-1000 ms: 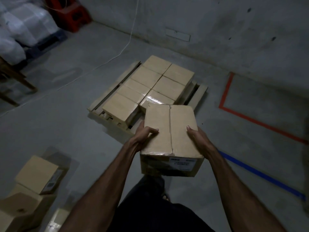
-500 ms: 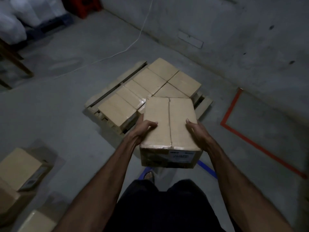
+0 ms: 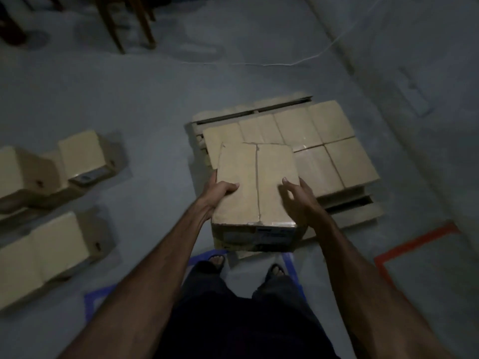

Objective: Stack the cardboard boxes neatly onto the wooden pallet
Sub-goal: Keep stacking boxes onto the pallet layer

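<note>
I carry a taped cardboard box (image 3: 255, 182) with a white label on its near side, held over the near left part of the wooden pallet (image 3: 357, 215). My left hand (image 3: 219, 191) grips its left edge, thumb on top. My right hand (image 3: 298, 196) holds its right edge with the thumb over the top. Several cardboard boxes (image 3: 324, 141) lie side by side in one layer on the pallet. The carried box hides the pallet's near left corner.
Three loose cardboard boxes (image 3: 83, 156) lie on the grey floor to the left. Blue tape (image 3: 89, 301) and red tape (image 3: 414, 242) mark the floor near my feet. Wooden chair legs (image 3: 129, 24) stand at the back left, a white cable (image 3: 285, 64) runs behind the pallet, and a wall rises on the right.
I have stepped up to the pallet and turned, so it now lies straight ahead and close. The box stays in both hands and hangs over the pallet's near left part.
</note>
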Demonstrator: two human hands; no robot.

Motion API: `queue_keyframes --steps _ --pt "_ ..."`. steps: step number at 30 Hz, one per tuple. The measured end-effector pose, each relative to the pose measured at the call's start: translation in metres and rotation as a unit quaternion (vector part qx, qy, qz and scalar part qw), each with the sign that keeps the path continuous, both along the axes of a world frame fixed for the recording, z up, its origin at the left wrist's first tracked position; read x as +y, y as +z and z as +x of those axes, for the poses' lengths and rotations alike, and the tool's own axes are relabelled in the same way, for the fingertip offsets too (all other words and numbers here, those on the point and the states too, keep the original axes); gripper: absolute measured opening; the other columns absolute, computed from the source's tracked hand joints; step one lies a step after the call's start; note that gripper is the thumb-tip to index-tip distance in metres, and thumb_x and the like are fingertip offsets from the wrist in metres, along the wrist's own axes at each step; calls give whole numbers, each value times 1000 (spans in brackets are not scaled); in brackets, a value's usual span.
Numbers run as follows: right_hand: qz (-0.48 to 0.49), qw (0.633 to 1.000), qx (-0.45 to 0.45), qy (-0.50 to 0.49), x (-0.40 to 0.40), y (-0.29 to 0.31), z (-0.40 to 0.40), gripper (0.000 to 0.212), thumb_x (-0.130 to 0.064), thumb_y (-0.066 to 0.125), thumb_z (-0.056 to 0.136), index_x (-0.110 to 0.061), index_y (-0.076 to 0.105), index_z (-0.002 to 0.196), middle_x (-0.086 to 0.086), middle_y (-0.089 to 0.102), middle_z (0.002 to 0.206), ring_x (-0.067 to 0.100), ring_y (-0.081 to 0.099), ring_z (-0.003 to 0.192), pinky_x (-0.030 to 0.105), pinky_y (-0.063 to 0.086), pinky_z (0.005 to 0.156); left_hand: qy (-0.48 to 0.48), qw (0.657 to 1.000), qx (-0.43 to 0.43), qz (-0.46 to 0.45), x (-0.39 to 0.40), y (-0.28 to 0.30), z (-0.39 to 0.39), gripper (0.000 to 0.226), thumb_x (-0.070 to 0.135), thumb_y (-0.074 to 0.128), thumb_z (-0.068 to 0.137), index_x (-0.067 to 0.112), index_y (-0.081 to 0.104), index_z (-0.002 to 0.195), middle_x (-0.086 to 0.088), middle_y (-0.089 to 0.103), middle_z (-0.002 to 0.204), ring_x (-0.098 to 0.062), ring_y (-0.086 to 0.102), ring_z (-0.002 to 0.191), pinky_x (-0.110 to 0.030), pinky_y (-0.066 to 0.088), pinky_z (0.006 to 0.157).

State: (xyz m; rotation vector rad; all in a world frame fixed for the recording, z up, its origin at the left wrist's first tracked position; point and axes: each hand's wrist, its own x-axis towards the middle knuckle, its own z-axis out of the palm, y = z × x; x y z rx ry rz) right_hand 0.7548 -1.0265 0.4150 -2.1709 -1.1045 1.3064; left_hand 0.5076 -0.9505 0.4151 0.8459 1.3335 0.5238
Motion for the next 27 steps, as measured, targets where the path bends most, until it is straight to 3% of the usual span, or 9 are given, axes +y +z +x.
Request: queue_keyframes --steps 4,6,10,12,16,21,24,27 --pt "-65 991 111 -31 30 -5 17 82 -67 59 91 -22 37 155 10 54 140 31 62 118 49 53 99 57 998 17 7 -11 -3 5 57 7 75 87 18 54 139 -4 70 124 -23 67 110 -33 57 84" --pt "-68 989 128 -12 39 -12 24 78 -67 61 90 -23 42 152 10 62 132 24 67 109 42 58 84 81 996 32 5 -16 -7 7 61 10 75 87 19 50 142 -3 68 125 -23 65 111 -35 56 87" --pt "-86 980 178 -16 47 -23 23 66 -59 67 91 -24 50 144 13 64 127 30 69 104 48 60 78 114 992 53 4 -30 -20 7 59 8 75 87 18 50 139 -3 65 124 -21 63 110 -32 51 83" --pt "-85 981 177 1 46 -33 20 60 -61 68 89 -23 57 134 13 68 123 31 71 103 53 61 83 127 990 56 -1 -38 -32 5 54 5 75 87 20 52 133 -3 66 122 -19 63 107 -32 51 83" --pt "-118 976 184 -13 38 -68 10 78 -77 74 63 -27 64 121 12 73 112 33 74 100 58 60 88 151 986 61 -19 -52 -68 -4 57 7 77 85 19 54 135 -1 68 121 -19 65 107 -31 53 82" --pt "-124 975 179 -33 34 -117 -7 41 -46 63 99 -15 61 126 18 69 116 29 72 95 34 58 64 142 986 76 -38 -49 -138 -14 69 16 83 78 20 55 140 0 71 125 -20 68 109 -41 58 96" --pt "-109 981 160 -19 45 -158 -10 42 -49 60 100 -17 59 127 15 69 114 30 71 98 40 56 71 137 987 83 -30 -37 -183 -16 72 19 84 79 22 52 144 2 69 127 -19 66 111 -42 56 99" --pt "-81 986 142 -3 62 -205 -11 49 -53 59 99 -18 57 133 10 66 121 28 66 106 48 55 89 141 986 83 -22 -24 -227 -16 76 22 84 78 25 49 146 3 67 128 -19 65 114 -42 56 100"
